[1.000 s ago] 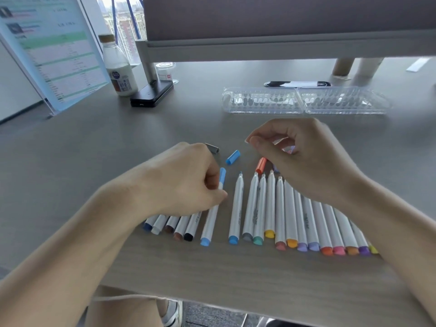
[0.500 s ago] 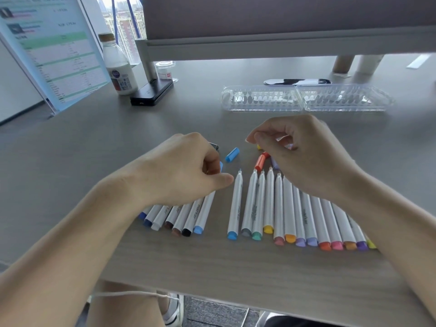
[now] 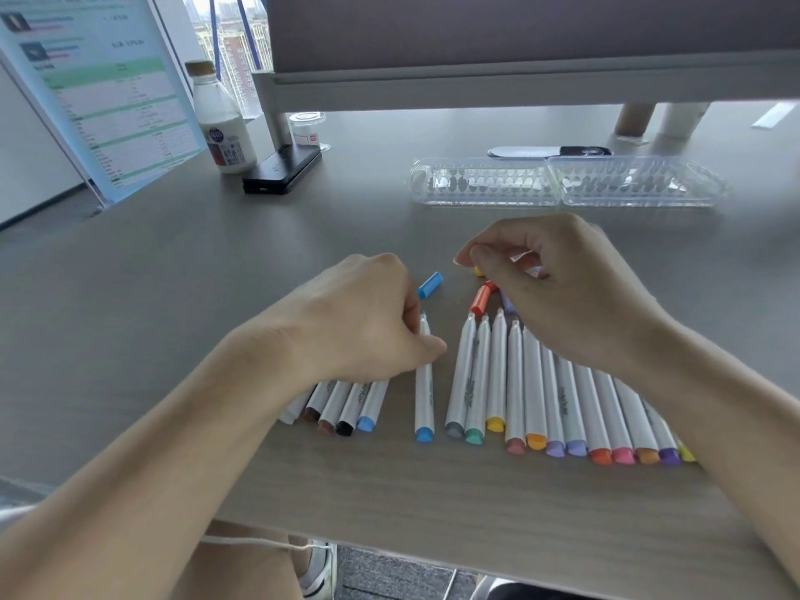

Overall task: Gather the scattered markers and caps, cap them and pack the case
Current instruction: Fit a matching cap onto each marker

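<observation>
Fingers of your left hand [image 3: 368, 326] are curling onto the blue-ended marker [image 3: 424, 396], pinching its upper part near the tip. A small bunch of markers [image 3: 346, 404] is lying under that wrist. A loose blue cap [image 3: 430, 285] is sitting just beyond your knuckles, and an orange cap [image 3: 480, 298] is lying between both hands. Your right hand [image 3: 562, 305] is hovering curled, thumb meeting forefinger; whether it is gripping anything, I cannot tell. It is covering the tips of the uncapped row [image 3: 562, 409]. The clear case [image 3: 562, 184] is lying open beyond it, with bare table [image 3: 216, 275] between. The near table edge is running under your forearms.
</observation>
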Demonstrator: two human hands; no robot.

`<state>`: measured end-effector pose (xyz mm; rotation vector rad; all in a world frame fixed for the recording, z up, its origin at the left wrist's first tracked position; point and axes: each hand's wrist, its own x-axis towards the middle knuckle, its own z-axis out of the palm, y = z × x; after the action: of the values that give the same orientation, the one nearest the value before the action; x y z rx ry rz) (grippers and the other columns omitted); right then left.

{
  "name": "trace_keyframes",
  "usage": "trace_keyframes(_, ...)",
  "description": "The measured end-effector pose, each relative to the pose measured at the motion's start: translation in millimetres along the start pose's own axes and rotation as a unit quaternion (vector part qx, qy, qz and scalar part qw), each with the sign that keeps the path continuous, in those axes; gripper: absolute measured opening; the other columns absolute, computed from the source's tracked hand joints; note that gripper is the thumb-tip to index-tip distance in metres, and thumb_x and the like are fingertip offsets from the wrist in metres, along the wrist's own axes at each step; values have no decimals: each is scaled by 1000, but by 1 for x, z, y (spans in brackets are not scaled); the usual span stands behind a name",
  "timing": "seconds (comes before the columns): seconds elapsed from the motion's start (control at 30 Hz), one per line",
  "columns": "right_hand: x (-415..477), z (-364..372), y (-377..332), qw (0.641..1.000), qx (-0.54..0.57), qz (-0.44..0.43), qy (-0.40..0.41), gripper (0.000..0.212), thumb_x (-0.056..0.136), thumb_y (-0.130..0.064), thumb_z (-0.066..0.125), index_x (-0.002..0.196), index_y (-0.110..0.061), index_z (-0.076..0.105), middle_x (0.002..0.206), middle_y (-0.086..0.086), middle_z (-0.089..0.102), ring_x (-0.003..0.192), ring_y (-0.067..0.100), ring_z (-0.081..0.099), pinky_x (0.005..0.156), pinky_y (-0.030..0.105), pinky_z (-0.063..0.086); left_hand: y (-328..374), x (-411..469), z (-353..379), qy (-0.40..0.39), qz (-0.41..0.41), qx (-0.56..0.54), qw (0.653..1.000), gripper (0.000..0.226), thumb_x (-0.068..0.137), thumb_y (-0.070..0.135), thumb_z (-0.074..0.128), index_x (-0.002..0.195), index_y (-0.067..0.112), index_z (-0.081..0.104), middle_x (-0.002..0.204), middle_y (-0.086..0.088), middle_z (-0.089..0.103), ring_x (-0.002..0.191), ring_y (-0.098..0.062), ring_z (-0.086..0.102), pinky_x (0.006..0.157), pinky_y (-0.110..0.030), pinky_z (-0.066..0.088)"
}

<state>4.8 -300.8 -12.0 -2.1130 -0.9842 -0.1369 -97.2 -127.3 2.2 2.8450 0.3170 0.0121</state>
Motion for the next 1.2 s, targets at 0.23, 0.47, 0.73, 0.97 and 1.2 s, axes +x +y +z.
trace_keyframes(0.23,0,1,3,1000,3,7,-6,22,101,-30,58,96,-34,78,69,-33,64,75,-11,62,67,14,45,0,1,-3,-3,-22,-30,999,37,79,46,69,62,12,70,57,-3,63,55,-24,58,55,-34,54)
trace_keyframes(0.47,2,0,6,999,-11,18,-27,20,101,-31,59,99,-35,78,66,-38,61,72,-10,62,68,17,45,-27,9,-29,12,11,-243,970,36,87,39,71,68,8,74,56,-5,41,57,-21,35,59,-34,35)
trace_keyframes(0.73,3,1,1,997,-40,23,-68,13,95,-34,65,101,-40,75,88,-24,71,83,-2,65,77,31,54,-60,27,-21,23,81,-472,877,21,85,25,64,70,13,73,65,-3,61,62,-14,54,63,-25,45)
trace_keyframes(0.97,26,4,-14,983,-109,29,-146,25,92,-37,70,115,-47,68,116,-19,62,104,8,61,84,32,46,-67,28,-13,48,78,-539,837,21,92,16,64,75,10,74,71,-7,72,67,-22,65,70,-33,53)
trace_keyframes(1.2,46,27,-15,964,-191,7,-187,20,97,-29,67,115,-34,71,124,-9,65,111,10,53,85,24,33,-69,27,-8,86,72,-518,848,17,88,17,64,88,4,75,81,-11,73,80,-26,65,71,-32,52)
